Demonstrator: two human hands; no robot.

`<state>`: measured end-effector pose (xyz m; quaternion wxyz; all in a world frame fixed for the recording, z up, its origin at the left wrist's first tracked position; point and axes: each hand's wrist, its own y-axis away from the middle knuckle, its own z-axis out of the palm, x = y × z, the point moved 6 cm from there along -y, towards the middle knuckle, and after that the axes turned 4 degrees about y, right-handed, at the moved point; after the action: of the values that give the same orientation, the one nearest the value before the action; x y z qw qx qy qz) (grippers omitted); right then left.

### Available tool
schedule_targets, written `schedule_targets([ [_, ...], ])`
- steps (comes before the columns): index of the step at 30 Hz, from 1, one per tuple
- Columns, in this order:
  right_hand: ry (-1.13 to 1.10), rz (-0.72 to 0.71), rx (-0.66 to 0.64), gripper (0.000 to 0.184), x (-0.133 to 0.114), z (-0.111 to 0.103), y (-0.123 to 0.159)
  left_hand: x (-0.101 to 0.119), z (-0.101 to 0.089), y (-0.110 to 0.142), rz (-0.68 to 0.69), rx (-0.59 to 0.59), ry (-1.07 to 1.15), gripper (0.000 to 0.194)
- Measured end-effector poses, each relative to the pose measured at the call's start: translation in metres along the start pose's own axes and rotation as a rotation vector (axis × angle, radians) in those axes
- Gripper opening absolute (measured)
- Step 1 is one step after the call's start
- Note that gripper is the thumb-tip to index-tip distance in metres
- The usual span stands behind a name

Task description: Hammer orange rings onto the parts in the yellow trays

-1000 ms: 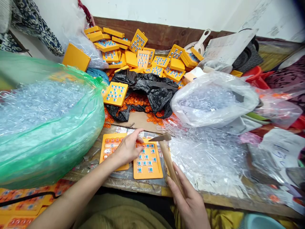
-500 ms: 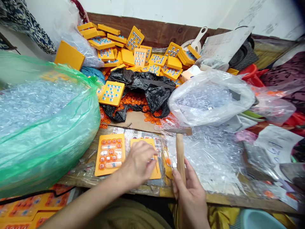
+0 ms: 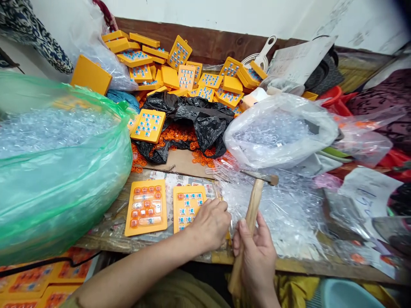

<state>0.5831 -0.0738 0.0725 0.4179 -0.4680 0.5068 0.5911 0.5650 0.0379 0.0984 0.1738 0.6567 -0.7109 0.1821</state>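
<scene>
My right hand (image 3: 257, 256) is wrapped around the wooden handle of a hammer (image 3: 253, 203), whose metal head points up and away from me. Beside it, my left hand (image 3: 212, 224) has its fingers curled together over the right edge of a yellow plastic panel (image 3: 177, 205); what the fingertips hold, if anything, is hidden. That panel has rows of small clear-and-blue pieces and one orange piece at its top left corner. To its left lies another yellow panel (image 3: 128, 222), filled with orange rings and clear covers.
A green bag (image 3: 105, 201) of clear plastic parts bulges at the left. Behind the panels, a black bag (image 3: 210, 130) spills orange rings (image 3: 180, 134). A white bag (image 3: 237, 149) of clear parts and loose clear plastic (image 3: 289, 214) lie right. Yellow panels (image 3: 170, 77) are heaped at the back.
My left hand has moved right, off the middle of the panel, uncovering its blue pieces and one orange piece. The hammer has tilted, its head shifting to the right.
</scene>
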Motion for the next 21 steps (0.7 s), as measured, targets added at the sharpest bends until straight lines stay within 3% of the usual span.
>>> schedule_targets([
  [4, -0.004, -0.009, -0.01, 0.08, 0.001, 0.0, -0.001, -0.004, -0.003, 0.0, 0.016, 0.098, 0.148, 0.018],
  [8, -0.014, -0.026, 0.002, 0.079, 0.002, -0.002, 0.001, -0.007, -0.026, 0.012, -0.011, 0.294, 0.416, 0.018],
  [13, -0.037, 0.062, -0.14, 0.08, 0.001, 0.011, 0.016, -0.007, -0.046, 0.04, -0.093, 0.324, 0.693, 0.018],
  [16, -0.08, 0.136, -0.227, 0.081, -0.004, 0.026, 0.026, -0.008, -0.052, 0.056, -0.105, 0.375, 0.698, 0.021],
  [21, -0.117, 0.206, -0.27, 0.085, -0.009, 0.043, 0.033, -0.009, -0.049, 0.074, -0.012, 0.439, 0.566, 0.026],
])
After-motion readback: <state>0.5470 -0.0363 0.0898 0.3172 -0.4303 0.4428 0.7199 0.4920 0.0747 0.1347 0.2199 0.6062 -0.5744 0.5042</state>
